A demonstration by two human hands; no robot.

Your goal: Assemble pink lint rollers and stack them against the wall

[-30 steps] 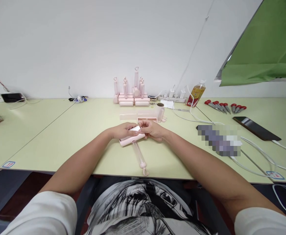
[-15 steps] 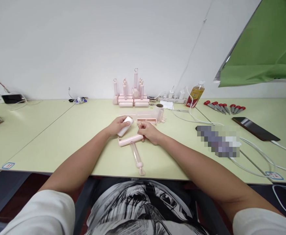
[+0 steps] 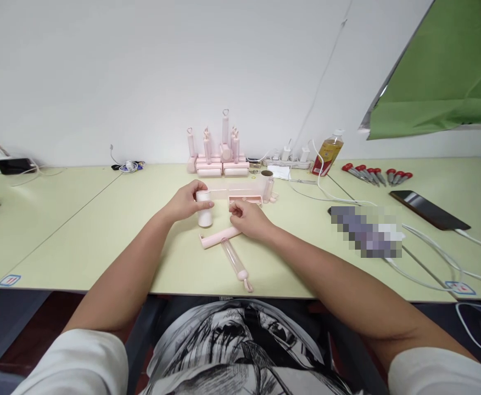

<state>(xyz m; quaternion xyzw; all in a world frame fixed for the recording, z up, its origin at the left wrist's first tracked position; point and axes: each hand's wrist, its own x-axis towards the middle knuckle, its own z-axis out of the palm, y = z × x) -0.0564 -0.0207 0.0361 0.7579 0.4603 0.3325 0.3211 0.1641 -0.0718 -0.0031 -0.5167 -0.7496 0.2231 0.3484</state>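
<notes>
My left hand is wrapped round the top of a white sticky-paper roll, which stands upright on the table. My right hand is closed, with thumb and fingertips pinched together; whatever is between them is too small to make out. Below my hands lies a pink lint roller frame with a clear handle that points toward me. The frame's right end is hidden under my right hand. Just behind that hand is an open pink roller cover.
Several pink lint rollers stand against the wall. Near them are a cardboard tube, a power strip and a drink bottle. Red-handled tools, a phone and white cables lie to the right.
My left hand has moved left and turned the tilted white roll upright. The frame's handle end has swung slightly to the right. My right hand stays about where it was, pinched.
</notes>
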